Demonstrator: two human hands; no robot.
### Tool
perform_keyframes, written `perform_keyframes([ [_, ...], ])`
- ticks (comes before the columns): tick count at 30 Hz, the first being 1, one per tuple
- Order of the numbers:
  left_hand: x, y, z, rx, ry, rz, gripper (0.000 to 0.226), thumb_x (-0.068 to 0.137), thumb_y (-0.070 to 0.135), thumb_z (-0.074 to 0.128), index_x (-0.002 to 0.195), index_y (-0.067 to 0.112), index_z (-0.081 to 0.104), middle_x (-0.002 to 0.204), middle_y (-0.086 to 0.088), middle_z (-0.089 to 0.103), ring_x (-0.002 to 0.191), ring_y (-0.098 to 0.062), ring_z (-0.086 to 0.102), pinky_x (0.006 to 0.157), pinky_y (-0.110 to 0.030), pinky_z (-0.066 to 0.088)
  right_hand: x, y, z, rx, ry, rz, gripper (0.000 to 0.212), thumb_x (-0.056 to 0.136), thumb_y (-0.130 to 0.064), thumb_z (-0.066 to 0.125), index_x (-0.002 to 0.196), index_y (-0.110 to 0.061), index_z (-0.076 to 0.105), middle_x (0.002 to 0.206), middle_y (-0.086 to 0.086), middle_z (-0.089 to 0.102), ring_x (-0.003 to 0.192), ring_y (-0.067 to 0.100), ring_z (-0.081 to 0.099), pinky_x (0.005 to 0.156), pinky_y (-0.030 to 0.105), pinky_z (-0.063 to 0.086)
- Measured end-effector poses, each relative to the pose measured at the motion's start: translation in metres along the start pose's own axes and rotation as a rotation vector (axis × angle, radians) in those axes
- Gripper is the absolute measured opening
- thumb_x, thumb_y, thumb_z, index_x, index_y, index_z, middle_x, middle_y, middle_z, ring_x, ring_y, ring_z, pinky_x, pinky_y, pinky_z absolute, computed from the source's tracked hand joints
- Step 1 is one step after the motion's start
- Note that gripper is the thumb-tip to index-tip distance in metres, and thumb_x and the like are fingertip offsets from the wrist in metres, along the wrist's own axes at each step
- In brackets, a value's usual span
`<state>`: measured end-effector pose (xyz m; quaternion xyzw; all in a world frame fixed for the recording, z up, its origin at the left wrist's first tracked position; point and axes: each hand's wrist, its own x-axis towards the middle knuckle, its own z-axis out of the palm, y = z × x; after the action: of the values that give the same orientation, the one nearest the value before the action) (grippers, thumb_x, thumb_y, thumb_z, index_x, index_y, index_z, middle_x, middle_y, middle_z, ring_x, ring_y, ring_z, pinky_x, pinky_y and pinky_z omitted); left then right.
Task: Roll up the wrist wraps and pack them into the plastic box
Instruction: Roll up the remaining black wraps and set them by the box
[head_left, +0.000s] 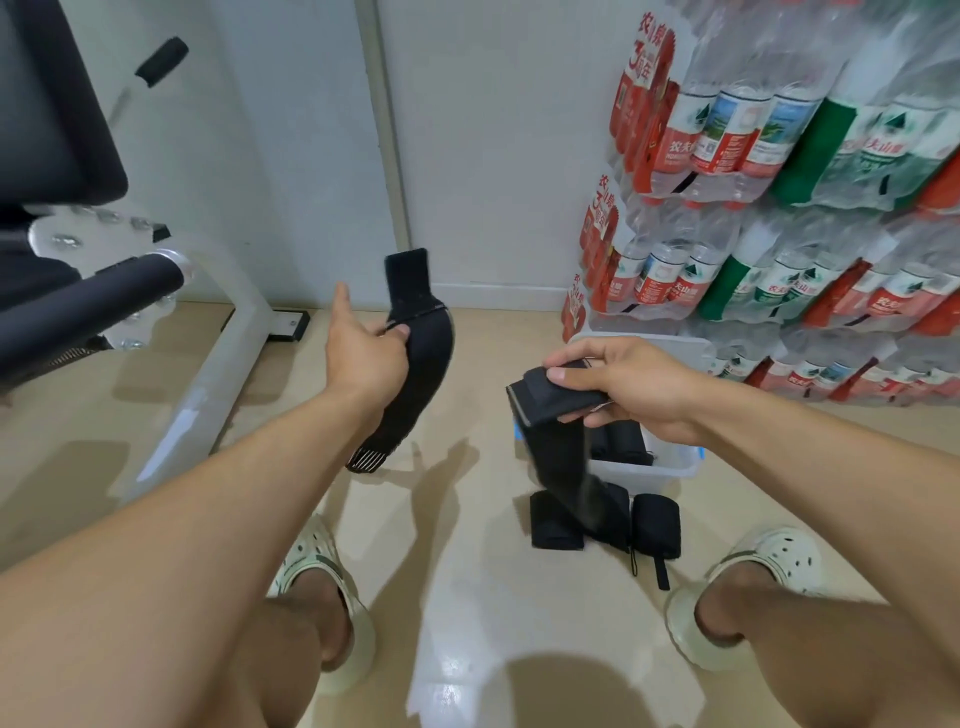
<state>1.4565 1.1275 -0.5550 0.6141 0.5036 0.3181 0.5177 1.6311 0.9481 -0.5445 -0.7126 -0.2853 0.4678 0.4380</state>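
1. My left hand (369, 358) grips one unrolled wrist wrap (426, 358) near its top end; the strap's long axis runs down and left from the grip, tail hanging free mid-frame.
2. My right hand (623, 387) pinches a second wrist wrap (558, 447) at its end; the strap drops straight down from the grip, lower end among the rolled wraps (657, 525) on the floor.
3. Plastic box (665, 467) sits just right of centre, below and behind my right hand, so that hand is nearer.
4. Hidden: most of the box interior, blocked by hand and strap; dark rolls inside, count unclear. Right fingertips are tucked under the strap.
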Motion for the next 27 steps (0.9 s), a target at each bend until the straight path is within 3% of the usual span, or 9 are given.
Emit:
perform_keyframes([
  [4, -0.005, 0.003, 0.004, -0.043, -0.078, 0.027, 0.073, 0.101, 0.013, 0.061, 0.16, 0.027, 0.02, 0.097, 0.01, 0.065, 0.079, 0.008, 0.058, 0.058, 0.002, 0.039, -0.008, -0.007, -0.002, -0.034, -0.18, -0.058, 0.053, 0.087, -0.006, 0.077, 0.13, -0.029, 0.057, 0.121, -0.007, 0.074, 0.104, 0.019, 0.074, 0.072, 0.027, 0.06],
  [6, -0.004, 0.002, 0.005, -0.084, -0.125, 0.028, 0.067, 0.1, 0.011, 0.062, 0.156, 0.026, 0.03, 0.095, 0.011, 0.069, 0.081, 0.006, 0.063, 0.065, -0.003, 0.047, -0.008, -0.004, -0.003, -0.104, -0.117, -0.089, 0.053, 0.084, -0.006, 0.08, 0.129, -0.026, 0.061, 0.119, -0.008, 0.075, 0.102, 0.018, 0.075, 0.076, 0.031, 0.061],
  [9, -0.005, 0.0, 0.007, -0.157, -0.228, -0.008, 0.048, 0.098, 0.006, 0.064, 0.141, 0.021, 0.051, 0.104, 0.0, 0.076, 0.093, -0.014, 0.074, 0.085, -0.032, 0.059, -0.007, 0.003, -0.002, -0.213, 0.147, -0.153, 0.025, 0.087, -0.027, 0.08, 0.109, -0.016, 0.073, 0.09, 0.002, 0.079, 0.078, 0.018, 0.076, 0.076, 0.035, 0.061],
  [12, -0.009, 0.0, 0.008, -0.153, -0.322, -0.01, 0.028, 0.098, 0.006, 0.063, 0.126, 0.012, 0.063, 0.102, 0.0, 0.078, 0.085, -0.014, 0.076, 0.068, -0.026, 0.059, -0.003, 0.007, -0.01, -0.285, 0.341, -0.163, 0.034, 0.084, -0.045, 0.08, 0.086, -0.011, 0.079, 0.07, -0.003, 0.074, 0.06, 0.011, 0.065, 0.07, 0.037, 0.057],
  [14, -0.012, 0.003, 0.01, -0.169, -0.371, -0.012, 0.023, 0.099, 0.006, 0.062, 0.121, 0.009, 0.065, 0.101, 0.0, 0.078, 0.078, -0.012, 0.074, 0.066, -0.025, 0.058, 0.0, 0.007, -0.014, -0.301, 0.41, -0.181, 0.04, 0.082, -0.049, 0.081, 0.093, -0.01, 0.08, 0.087, -0.002, 0.079, 0.078, 0.011, 0.073, 0.083, 0.036, 0.06],
  [16, -0.017, 0.006, 0.01, -0.179, -0.399, -0.009, 0.018, 0.099, 0.006, 0.062, 0.117, 0.009, 0.065, 0.099, -0.002, 0.078, 0.075, -0.013, 0.072, 0.066, -0.028, 0.058, 0.001, 0.005, -0.013, -0.23, 0.428, -0.204, 0.029, 0.086, -0.042, 0.079, 0.101, -0.017, 0.08, 0.096, -0.008, 0.079, 0.092, 0.009, 0.074, 0.092, 0.035, 0.058],
  [18, -0.021, 0.008, 0.012, -0.188, -0.41, -0.001, 0.013, 0.098, 0.005, 0.062, 0.111, 0.009, 0.064, 0.091, -0.002, 0.077, 0.07, -0.014, 0.071, 0.064, -0.03, 0.058, -0.001, 0.004, -0.008, -0.155, 0.418, -0.233, 0.02, 0.093, -0.033, 0.073, 0.11, -0.024, 0.077, 0.102, -0.015, 0.077, 0.097, 0.005, 0.072, 0.096, 0.032, 0.057],
  [23, -0.028, 0.01, 0.016, -0.181, -0.401, 0.004, 0.014, 0.095, 0.004, 0.066, 0.094, 0.014, 0.057, 0.084, -0.006, 0.071, 0.065, -0.015, 0.066, 0.061, -0.033, 0.056, -0.002, 0.005, 0.0, -0.112, 0.531, -0.316, 0.029, 0.097, -0.028, 0.068, 0.126, -0.025, 0.068, 0.115, -0.015, 0.072, 0.108, 0.006, 0.067, 0.098, 0.033, 0.055],
  [27, -0.035, 0.014, 0.018, -0.184, -0.504, -0.041, 0.016, 0.094, 0.006, 0.068, 0.107, 0.012, 0.062, 0.092, -0.009, 0.075, 0.065, -0.016, 0.067, 0.061, -0.035, 0.056, 0.0, 0.006, 0.01, -0.15, 0.468, -0.343, 0.034, 0.095, -0.032, 0.069, 0.129, -0.029, 0.063, 0.118, -0.013, 0.072, 0.11, 0.01, 0.068, 0.1, 0.041, 0.056],
])
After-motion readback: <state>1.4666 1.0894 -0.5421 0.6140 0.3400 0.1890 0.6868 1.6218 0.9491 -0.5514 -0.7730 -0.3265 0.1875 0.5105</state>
